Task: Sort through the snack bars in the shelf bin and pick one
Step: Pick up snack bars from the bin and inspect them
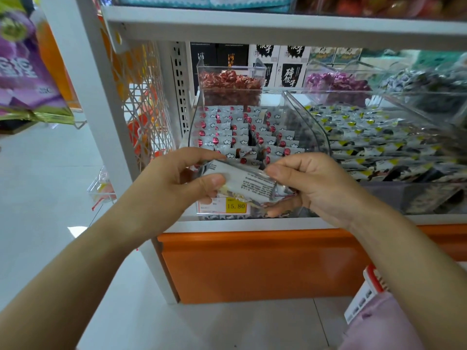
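- Your left hand (174, 178) pinches one end of a white snack bar (246, 183): the thumb lies on top of the wrapper and the fingers curl over its far edge.
- Your right hand (313, 183) holds the other end of the same bar, with the fingertips closed around the crimped end of the wrapper.
- The bar is in the air between both hands, in front of the clear shelf bin (316, 127) and just above the yellow price tag (235, 205) that reads 15.80. The side with small black printed text faces you.
- The bin behind your hands is full of similar white bars (227, 132) with red round marks, standing in rows.
- To the right, a second clear bin (429, 102) holds packets (374, 137) with black, white and yellow print.
- Behind, a smaller clear box (231, 83) holds red wrapped sweets, and another further right holds purple ones (337, 83).
- Under the shelf (252, 224) there is an orange base panel (252, 266), standing on a pale floor (38, 173).
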Demonstrator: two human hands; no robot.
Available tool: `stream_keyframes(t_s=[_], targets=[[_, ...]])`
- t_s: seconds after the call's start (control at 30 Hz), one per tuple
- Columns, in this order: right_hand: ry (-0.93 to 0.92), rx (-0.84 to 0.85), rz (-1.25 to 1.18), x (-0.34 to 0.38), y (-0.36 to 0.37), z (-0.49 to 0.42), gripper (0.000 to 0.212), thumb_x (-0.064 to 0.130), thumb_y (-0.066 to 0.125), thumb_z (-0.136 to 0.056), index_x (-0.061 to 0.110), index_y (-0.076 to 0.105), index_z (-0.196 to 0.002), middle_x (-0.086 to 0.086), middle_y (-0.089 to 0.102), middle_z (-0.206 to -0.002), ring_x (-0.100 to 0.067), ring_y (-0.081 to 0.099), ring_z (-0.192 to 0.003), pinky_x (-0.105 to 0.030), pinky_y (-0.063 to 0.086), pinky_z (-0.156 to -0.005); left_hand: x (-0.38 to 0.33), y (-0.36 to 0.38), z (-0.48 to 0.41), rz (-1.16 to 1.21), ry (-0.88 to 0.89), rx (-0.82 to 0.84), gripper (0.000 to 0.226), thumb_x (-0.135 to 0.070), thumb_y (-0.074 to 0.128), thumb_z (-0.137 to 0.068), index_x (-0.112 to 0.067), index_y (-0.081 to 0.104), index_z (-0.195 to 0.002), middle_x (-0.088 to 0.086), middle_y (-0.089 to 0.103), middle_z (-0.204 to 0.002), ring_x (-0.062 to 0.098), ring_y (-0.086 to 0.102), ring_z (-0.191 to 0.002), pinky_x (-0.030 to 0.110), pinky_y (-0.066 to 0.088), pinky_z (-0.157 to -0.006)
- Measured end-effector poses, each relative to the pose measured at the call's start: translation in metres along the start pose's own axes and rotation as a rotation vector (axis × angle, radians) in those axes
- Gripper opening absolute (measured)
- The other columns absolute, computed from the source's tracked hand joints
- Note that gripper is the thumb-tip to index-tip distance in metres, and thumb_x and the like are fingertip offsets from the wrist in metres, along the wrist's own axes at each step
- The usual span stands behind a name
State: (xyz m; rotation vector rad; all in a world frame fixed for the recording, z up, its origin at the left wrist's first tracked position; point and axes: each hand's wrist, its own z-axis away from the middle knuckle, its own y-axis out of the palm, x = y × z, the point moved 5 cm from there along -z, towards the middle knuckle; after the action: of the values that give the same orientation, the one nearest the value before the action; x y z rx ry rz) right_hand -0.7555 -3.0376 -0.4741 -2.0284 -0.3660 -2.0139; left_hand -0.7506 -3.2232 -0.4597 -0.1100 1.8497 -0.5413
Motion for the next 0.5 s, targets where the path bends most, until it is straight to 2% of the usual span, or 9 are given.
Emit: stream_keyframes(t_s=[0.1, 0.3, 0.43, 0.5], targets=[[-0.019, -0.025, -0.012, -0.001, 0.000, -0.001, 0.029, 0.022, 0.059, -0.075, -0.002, 0.068, -0.088, -0.012, 0.074, -0.084, -0.028, 0.071, -0.072, -0.024, 0.056, -0.047, 0.001, 0.000, 0.000, 0.024, -0.006, 0.000, 0.030, -0.041, 0.060, -0.070, -0.034, 0.065, -0.098, -0.011, 0.072, -0.089, 0.010, 0.069, -0.078, 0.016, 0.055, -0.068], [-0.089, -0.102, -0.013, -0.003, -0.003, -0.003, 0.021, 0.026, 0.061, -0.074, 0.009, 0.074, -0.076, -0.011, 0.074, -0.080, -0.028, 0.071, -0.067, -0.025, 0.056, -0.048, 0.003, -0.003, -0.002, 0.066, -0.025, -0.029, 0.031, -0.038, 0.061, -0.069, -0.030, 0.066, -0.098, -0.010, 0.073, -0.089, 0.010, 0.070, -0.079, 0.016, 0.055, -0.068], [-0.216, -0.077, -0.083, -0.002, 0.005, -0.006, 0.030, 0.037, 0.063, -0.079, 0.019, 0.069, -0.103, -0.013, 0.071, -0.100, -0.023, 0.071, -0.087, -0.028, 0.059, -0.070, 0.005, -0.012, -0.004, 0.090, -0.023, -0.222, 0.039, -0.034, 0.061, -0.073, -0.016, 0.065, -0.108, 0.000, 0.073, -0.089, 0.013, 0.070, -0.075, 0.023, 0.057, -0.070], [-0.287, -0.131, 0.012, 0.001, 0.008, -0.006, 0.038, 0.037, 0.068, -0.072, 0.030, 0.064, -0.110, -0.011, 0.069, -0.103, -0.020, 0.071, -0.085, -0.027, 0.058, -0.073, 0.005, -0.013, -0.006, 0.092, -0.015, -0.268, 0.039, -0.034, 0.060, -0.075, -0.018, 0.065, -0.109, 0.002, 0.072, -0.091, 0.013, 0.069, -0.073, 0.025, 0.058, -0.070]])
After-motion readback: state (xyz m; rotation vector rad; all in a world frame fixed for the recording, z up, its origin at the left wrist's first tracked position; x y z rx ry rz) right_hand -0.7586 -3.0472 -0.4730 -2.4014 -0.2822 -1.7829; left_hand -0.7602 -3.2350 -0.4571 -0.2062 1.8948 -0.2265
